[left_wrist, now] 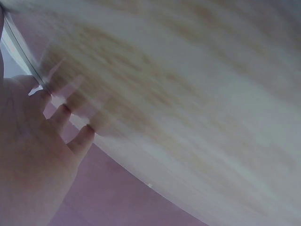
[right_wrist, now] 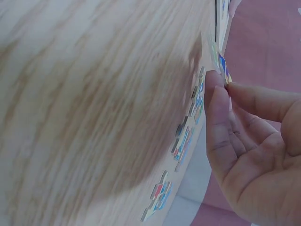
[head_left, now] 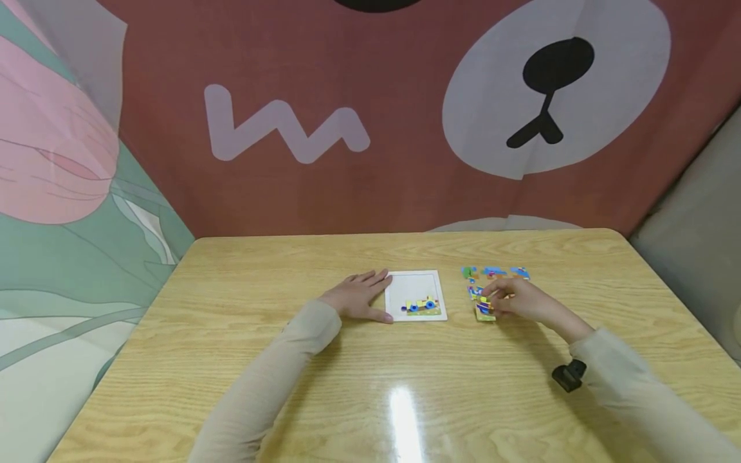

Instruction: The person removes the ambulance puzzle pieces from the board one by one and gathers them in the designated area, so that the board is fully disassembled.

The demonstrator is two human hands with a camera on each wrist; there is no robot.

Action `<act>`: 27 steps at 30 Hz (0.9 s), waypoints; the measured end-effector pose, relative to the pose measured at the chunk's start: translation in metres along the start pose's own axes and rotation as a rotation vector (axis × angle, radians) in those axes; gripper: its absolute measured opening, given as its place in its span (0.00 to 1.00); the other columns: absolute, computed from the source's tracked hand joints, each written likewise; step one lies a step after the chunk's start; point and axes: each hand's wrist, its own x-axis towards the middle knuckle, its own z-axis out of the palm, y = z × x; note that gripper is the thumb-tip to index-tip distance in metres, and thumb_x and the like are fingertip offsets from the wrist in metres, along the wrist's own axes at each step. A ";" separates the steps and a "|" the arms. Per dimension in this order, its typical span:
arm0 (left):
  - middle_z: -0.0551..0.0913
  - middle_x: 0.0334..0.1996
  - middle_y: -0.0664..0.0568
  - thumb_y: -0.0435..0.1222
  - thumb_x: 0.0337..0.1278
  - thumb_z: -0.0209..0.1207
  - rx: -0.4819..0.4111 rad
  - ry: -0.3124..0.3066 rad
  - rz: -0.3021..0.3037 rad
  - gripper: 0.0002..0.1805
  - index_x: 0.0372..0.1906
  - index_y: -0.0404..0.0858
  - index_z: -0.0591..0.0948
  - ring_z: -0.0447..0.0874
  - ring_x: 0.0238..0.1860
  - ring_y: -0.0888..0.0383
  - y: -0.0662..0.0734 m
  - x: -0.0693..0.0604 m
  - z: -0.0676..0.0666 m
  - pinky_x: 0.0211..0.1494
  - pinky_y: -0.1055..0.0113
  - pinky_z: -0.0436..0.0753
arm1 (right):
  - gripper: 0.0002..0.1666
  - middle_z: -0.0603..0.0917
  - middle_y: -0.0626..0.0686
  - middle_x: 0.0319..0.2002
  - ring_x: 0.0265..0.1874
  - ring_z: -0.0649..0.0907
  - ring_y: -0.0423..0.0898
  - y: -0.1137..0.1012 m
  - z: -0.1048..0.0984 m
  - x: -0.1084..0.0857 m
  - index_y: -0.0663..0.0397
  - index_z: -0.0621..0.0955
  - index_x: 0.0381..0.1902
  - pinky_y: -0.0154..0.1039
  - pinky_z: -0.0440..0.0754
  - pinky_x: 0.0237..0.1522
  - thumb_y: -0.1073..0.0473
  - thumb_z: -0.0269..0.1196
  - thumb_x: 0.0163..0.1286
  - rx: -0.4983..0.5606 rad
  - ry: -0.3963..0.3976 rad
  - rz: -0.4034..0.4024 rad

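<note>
A white square puzzle board lies on the table, with joined colourful puzzle pieces along its lower right. My left hand rests at the board's left edge, its fingers spread and the thumb near the lower left corner. To the right of the board, my right hand pinches a colourful puzzle piece between thumb and fingertips. In the right wrist view this piece is tilted and held above the table. Loose puzzle pieces lie just beyond and beside the right hand, which partly covers them.
The wood-grain table reaches back to a hanging cloth with a cartoon bear face. More loose pieces lie in a row on the tabletop. A black device is strapped at the right wrist.
</note>
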 end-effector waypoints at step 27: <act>0.35 0.78 0.62 0.68 0.55 0.50 0.018 -0.002 0.000 0.52 0.77 0.54 0.40 0.35 0.79 0.56 -0.001 0.002 0.001 0.80 0.53 0.43 | 0.17 0.81 0.61 0.40 0.31 0.81 0.40 0.004 0.003 0.000 0.75 0.73 0.54 0.33 0.81 0.32 0.68 0.51 0.71 0.040 -0.056 0.093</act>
